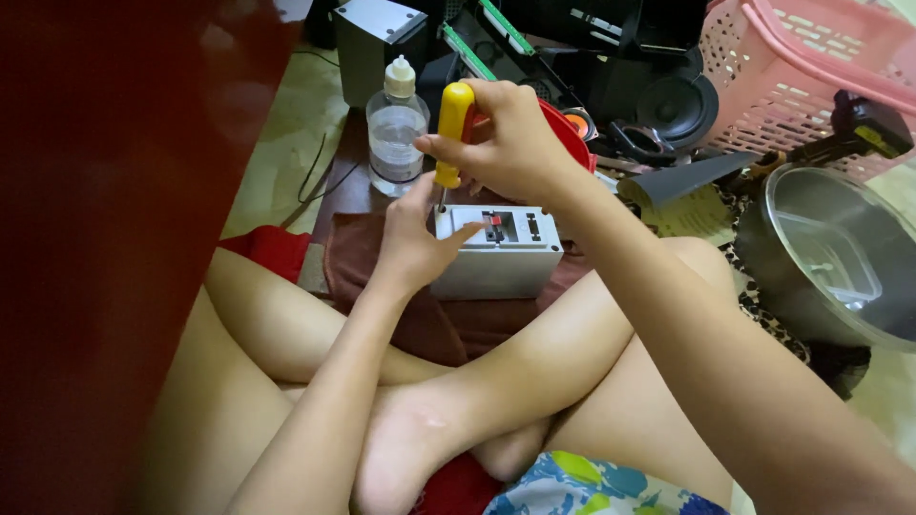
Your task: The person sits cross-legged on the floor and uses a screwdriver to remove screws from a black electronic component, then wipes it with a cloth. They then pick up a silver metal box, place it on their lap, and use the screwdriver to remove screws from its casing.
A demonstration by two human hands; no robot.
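Grey box (496,253) sits on brown cloth (382,277) betw. the crossed legs. Right hand (510,138), grip clenched round yellow screwdriver (452,129), upright, tip at box's top-left corner. Left hand (415,238) touches box's left side, fingers loose, grasping nothing. Clear bottle (396,129) just behind.

The scene is evenly and fairly brightly lit with a warm cast, and skin tones look slightly washed out. Light seems to fall from above and somewhat ahead: the top of the grey box (496,250) is pale and bright, while its front face sits in softer shade. To the left of the box, a large dark red shape (105,238) fills the frame edge, heavily blurred and close to the lens. To the right of the box, the glass lid (840,257) shows mild glare. Shadows are soft. The area behind the box is dim, and straight lines near the frame edges bend slightly.
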